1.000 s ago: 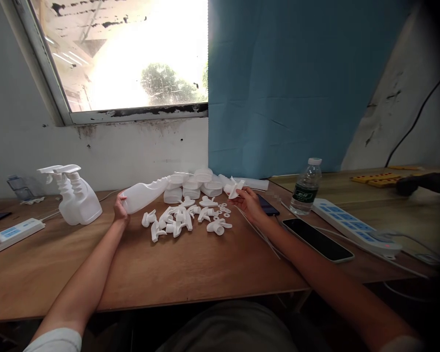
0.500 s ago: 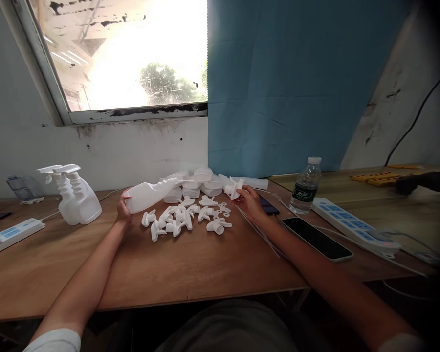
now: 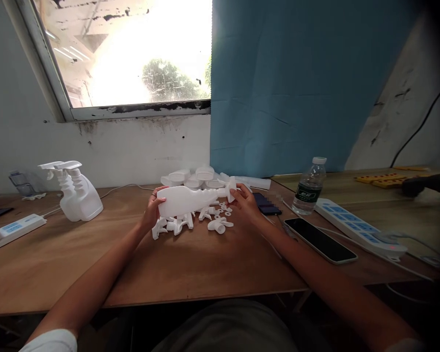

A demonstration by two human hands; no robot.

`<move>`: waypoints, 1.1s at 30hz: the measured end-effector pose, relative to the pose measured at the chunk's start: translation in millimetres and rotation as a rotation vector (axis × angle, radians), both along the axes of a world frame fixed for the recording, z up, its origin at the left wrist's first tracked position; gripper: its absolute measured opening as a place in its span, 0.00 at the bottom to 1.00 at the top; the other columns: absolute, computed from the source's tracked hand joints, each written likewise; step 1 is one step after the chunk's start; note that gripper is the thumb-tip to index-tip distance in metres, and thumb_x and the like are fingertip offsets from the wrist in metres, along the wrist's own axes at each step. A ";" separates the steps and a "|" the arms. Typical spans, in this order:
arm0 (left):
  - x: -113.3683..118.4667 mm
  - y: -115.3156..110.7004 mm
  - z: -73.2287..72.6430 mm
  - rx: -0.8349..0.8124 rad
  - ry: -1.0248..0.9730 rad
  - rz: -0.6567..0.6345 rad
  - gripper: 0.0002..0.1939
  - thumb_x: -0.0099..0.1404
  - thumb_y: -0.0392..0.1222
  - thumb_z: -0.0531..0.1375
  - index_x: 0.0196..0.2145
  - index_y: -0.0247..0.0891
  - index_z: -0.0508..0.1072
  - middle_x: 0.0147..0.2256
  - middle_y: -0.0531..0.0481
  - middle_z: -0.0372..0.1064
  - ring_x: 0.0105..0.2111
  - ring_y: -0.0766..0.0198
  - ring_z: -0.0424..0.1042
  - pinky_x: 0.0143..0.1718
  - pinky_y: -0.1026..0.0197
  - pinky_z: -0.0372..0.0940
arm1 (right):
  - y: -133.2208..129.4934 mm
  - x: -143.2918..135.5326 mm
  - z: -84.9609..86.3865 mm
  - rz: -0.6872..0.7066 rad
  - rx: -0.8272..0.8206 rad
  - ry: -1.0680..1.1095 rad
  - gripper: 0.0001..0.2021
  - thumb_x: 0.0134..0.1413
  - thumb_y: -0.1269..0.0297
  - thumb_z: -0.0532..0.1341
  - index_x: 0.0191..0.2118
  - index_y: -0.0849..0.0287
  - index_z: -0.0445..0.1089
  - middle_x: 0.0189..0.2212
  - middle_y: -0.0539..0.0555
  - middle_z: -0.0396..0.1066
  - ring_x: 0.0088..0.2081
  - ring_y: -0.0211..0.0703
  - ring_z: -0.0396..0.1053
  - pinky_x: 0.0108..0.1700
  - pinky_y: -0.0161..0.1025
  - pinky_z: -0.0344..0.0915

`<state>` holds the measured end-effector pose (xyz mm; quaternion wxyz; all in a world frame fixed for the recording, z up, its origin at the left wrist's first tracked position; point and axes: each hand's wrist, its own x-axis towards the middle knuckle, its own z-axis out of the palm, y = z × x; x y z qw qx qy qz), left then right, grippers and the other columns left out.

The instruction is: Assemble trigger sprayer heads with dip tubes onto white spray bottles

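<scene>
A white bottle lies sideways in the air, its base gripped by my left hand and its neck pointing right. My right hand holds a white spray head at the bottle's neck; whether the two are joined is too small to tell. Beneath the bottle, several loose white spray heads lie on the wooden table, partly hidden by it. Small white rings are scattered near my right hand. More white bottles are piled behind.
Two white spray bottles stand at the left, near a power strip. At the right are a water bottle, a phone, a darker phone and another power strip. A dark-gloved hand shows at the far right.
My left hand has moved right with the bottle, bringing its neck to the spray head in my right hand. The thin tube seen between them no longer shows.
</scene>
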<state>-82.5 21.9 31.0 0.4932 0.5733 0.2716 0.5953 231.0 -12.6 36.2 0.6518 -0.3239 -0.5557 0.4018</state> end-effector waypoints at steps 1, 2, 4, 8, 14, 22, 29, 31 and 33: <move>1.2 -1.5 -0.7 0.015 0.016 -0.019 0.27 0.53 0.46 0.62 0.51 0.40 0.65 0.41 0.48 0.66 0.36 0.60 0.67 0.31 0.63 0.65 | -1.3 0.2 2.0 0.001 0.001 0.035 0.18 0.47 0.50 0.67 0.39 0.53 0.65 0.27 0.46 0.69 0.25 0.37 0.69 0.29 0.37 0.70; 2.4 -3.2 -0.9 0.045 0.040 -0.035 0.26 0.53 0.46 0.63 0.50 0.41 0.64 0.40 0.49 0.66 0.36 0.61 0.66 0.32 0.63 0.65 | -1.9 0.8 4.1 0.000 0.004 0.078 0.18 0.47 0.50 0.68 0.39 0.53 0.65 0.27 0.46 0.69 0.25 0.36 0.69 0.30 0.36 0.70; 5.7 -8.3 -0.3 0.136 0.119 -0.075 0.26 0.54 0.45 0.65 0.49 0.42 0.64 0.39 0.51 0.64 0.36 0.63 0.66 0.33 0.65 0.64 | -1.4 2.5 9.3 0.003 0.010 0.185 0.19 0.45 0.49 0.69 0.37 0.54 0.66 0.28 0.46 0.70 0.26 0.36 0.69 0.30 0.36 0.70; 21.1 -27.9 0.9 0.281 0.346 -0.224 0.33 0.54 0.42 0.67 0.55 0.46 0.58 0.44 0.50 0.62 0.43 0.60 0.66 0.40 0.62 0.66 | 1.4 0.0 26.7 -0.002 0.038 0.385 0.22 0.40 0.46 0.71 0.36 0.56 0.69 0.29 0.48 0.72 0.28 0.38 0.70 0.28 0.35 0.70; 52.4 -54.8 -15.9 0.389 0.561 -0.322 0.46 0.50 0.41 0.70 0.62 0.49 0.52 0.61 0.42 0.50 0.56 0.50 0.60 0.56 0.50 0.60 | -13.4 -32.2 62.0 0.115 0.092 0.271 0.25 0.46 0.39 0.65 0.35 0.58 0.71 0.30 0.54 0.75 0.33 0.44 0.74 0.33 0.38 0.72; 59.9 -51.5 -38.3 0.459 0.570 -0.275 0.51 0.48 0.46 0.73 0.62 0.47 0.47 0.59 0.39 0.53 0.57 0.48 0.59 0.56 0.48 0.60 | -34.1 -77.3 71.4 0.225 0.159 0.128 0.18 0.51 0.46 0.65 0.34 0.55 0.64 0.23 0.47 0.70 0.23 0.39 0.70 0.24 0.36 0.67; 66.4 -51.4 36.6 0.619 0.197 -0.057 0.23 0.64 0.51 0.61 0.52 0.45 0.59 0.47 0.44 0.63 0.42 0.62 0.69 0.39 0.59 0.67 | -25.3 -78.6 64.1 0.196 0.199 0.094 0.19 0.49 0.51 0.68 0.38 0.54 0.61 0.23 0.44 0.67 0.24 0.35 0.67 0.26 0.34 0.66; 73.4 -50.8 70.9 0.618 0.145 0.025 0.22 0.63 0.52 0.62 0.50 0.45 0.61 0.47 0.46 0.64 0.40 0.64 0.69 0.36 0.62 0.67 | -23.3 -78.0 63.1 0.227 0.195 0.090 0.19 0.50 0.52 0.68 0.40 0.54 0.61 0.24 0.44 0.68 0.24 0.35 0.67 0.27 0.35 0.66; 80.4 -52.3 102.0 0.608 0.177 0.039 0.24 0.62 0.53 0.62 0.52 0.45 0.62 0.45 0.47 0.67 0.36 0.66 0.70 0.32 0.65 0.66 | -22.8 -77.5 62.2 0.252 0.198 0.083 0.18 0.51 0.53 0.67 0.41 0.54 0.62 0.25 0.45 0.68 0.25 0.36 0.67 0.27 0.35 0.66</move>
